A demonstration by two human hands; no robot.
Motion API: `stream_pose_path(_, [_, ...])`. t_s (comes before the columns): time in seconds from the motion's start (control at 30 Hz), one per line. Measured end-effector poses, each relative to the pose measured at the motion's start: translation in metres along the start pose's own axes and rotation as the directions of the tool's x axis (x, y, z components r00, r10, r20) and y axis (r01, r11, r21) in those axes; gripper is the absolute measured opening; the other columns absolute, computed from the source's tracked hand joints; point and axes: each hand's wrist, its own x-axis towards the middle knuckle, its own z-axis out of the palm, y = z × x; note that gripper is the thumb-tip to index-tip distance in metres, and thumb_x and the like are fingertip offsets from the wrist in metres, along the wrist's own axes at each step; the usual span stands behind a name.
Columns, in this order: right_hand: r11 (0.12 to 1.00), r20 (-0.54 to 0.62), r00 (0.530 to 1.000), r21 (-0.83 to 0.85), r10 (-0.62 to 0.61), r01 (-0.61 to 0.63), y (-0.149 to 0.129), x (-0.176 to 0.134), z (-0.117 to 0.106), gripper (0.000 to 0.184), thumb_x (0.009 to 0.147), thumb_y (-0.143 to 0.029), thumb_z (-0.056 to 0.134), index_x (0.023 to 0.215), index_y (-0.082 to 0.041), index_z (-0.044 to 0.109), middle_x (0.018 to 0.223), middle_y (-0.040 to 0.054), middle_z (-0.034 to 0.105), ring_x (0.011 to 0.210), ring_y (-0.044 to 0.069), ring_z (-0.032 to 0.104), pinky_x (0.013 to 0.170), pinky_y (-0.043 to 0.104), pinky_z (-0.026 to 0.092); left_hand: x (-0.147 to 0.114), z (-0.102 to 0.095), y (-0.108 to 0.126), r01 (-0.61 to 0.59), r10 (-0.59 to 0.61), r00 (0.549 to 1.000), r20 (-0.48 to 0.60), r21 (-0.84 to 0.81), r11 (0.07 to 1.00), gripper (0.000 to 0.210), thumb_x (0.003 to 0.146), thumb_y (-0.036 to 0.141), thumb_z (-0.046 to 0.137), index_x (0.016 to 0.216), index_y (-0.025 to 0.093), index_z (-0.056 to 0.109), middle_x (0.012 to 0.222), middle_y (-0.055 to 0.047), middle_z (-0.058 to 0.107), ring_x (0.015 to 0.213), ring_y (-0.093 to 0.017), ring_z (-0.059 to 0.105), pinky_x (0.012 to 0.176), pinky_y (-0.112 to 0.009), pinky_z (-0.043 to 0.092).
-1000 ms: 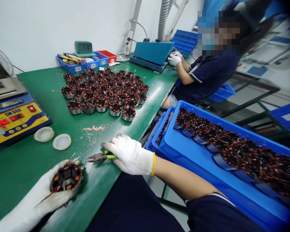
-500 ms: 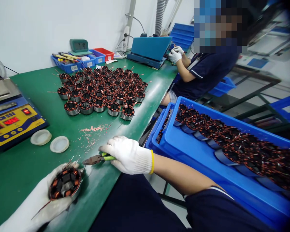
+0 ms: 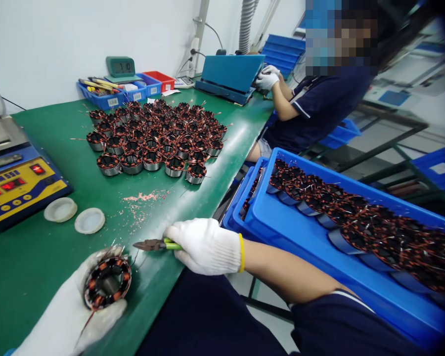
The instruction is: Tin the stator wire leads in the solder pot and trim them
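My left hand [image 3: 74, 296], in a white glove, is wrapped round a motor stator [image 3: 107, 283] with copper windings. The stator is tilted so its open ring faces me, and loose wire ends stick out at its top and lower left. In my gloved right hand [image 3: 209, 246] are green-handled cutting pliers [image 3: 154, 244], their dark jaws pointing left. The jaw tips are close to the stator's upper right, near a thin wire, and seem apart from it. Past the hands, small copper-coloured scraps [image 3: 144, 198] lie on the green table [image 3: 193, 207].
Many stators [image 3: 152, 133] stand grouped on the table. Two white lids [image 3: 89, 220] lie by a yellow-and-blue digital device [image 3: 18, 185]. A blue crate [image 3: 282, 217] of stators is at the right. Farther back, a gloved co-worker [image 3: 319, 109] sits by a teal panel [image 3: 232, 74].
My left hand has moved slightly right and turned the stator more face-on. My right hand and the pliers have shifted a little right and down.
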Motion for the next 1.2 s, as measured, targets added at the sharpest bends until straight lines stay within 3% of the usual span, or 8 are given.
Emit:
stream_pose_path(0.13, [0.984, 0.052, 0.998, 0.179, -0.024, 0.014, 0.004, -0.006, -0.008, 0.039, 0.089, -0.026, 0.05, 0.128, -0.021, 0.054, 0.112, 0.0081, 0.068, 0.095, 0.024, 0.067, 0.064, 0.029, 0.042, -0.006, 0.013, 0.003, -0.019, 0.017, 0.999, -0.036, -0.055, 0.998, 0.07, 0.069, 0.051, 0.079, 0.129, 0.026, 0.052, 0.123, -0.008, 0.073, 0.104, -0.03, 0.073, 0.09, -0.036, 0.061])
stream_pose_path(0.27, [0.942, 0.198, 0.973, 0.332, -0.117, 0.045, 0.004, -0.005, -0.015, 0.032, 0.087, -0.024, 0.053, 0.118, -0.021, 0.06, 0.104, 0.0067, 0.07, 0.091, 0.022, 0.066, 0.068, 0.027, 0.041, -0.009, 0.017, 0.007, 0.065, -0.065, 0.998, -0.014, -0.019, 0.998, 0.069, 0.075, 0.052, 0.074, 0.132, 0.024, 0.048, 0.125, -0.01, 0.071, 0.105, -0.031, 0.073, 0.096, -0.04, 0.058])
stream_pose_path(0.4, [0.956, 0.222, 0.968, 0.29, -0.113, 0.045, 0.0, -0.003, -0.015, 0.027, 0.086, -0.026, 0.054, 0.111, -0.021, 0.062, 0.108, 0.0082, 0.07, 0.096, 0.025, 0.066, 0.065, 0.028, 0.037, -0.006, 0.016, 0.019, 0.007, -0.002, 0.999, -0.04, 0.105, 0.994, 0.062, 0.074, 0.053, 0.071, 0.124, 0.022, 0.053, 0.114, -0.012, 0.074, 0.098, -0.033, 0.074, 0.091, -0.042, 0.061])
stream_pose_path(0.63, [0.968, 0.245, 0.965, 0.25, -0.089, 0.026, -0.003, -0.001, -0.015, 0.021, 0.087, -0.028, 0.051, 0.104, -0.021, 0.061, 0.103, 0.0073, 0.071, 0.092, 0.023, 0.066, 0.062, 0.027, 0.036, -0.006, 0.018, 0.018, -0.05, 0.051, 0.999, 0.001, 0.147, 0.988, 0.055, 0.079, 0.052, 0.067, 0.125, 0.026, 0.051, 0.114, -0.01, 0.073, 0.098, -0.03, 0.075, 0.086, -0.038, 0.063])
stream_pose_path(1.2, [0.968, 0.231, 0.97, 0.25, -0.08, 0.02, -0.004, -0.001, -0.013, 0.02, 0.085, -0.026, 0.051, 0.101, -0.02, 0.062, 0.101, 0.0076, 0.07, 0.089, 0.023, 0.066, 0.062, 0.027, 0.036, -0.006, 0.018, 0.018, -0.065, 0.065, 0.998, 0.003, 0.13, 0.989, 0.051, 0.08, 0.047, 0.069, 0.123, 0.026, 0.052, 0.111, -0.008, 0.075, 0.095, -0.028, 0.075, 0.083, -0.035, 0.063])
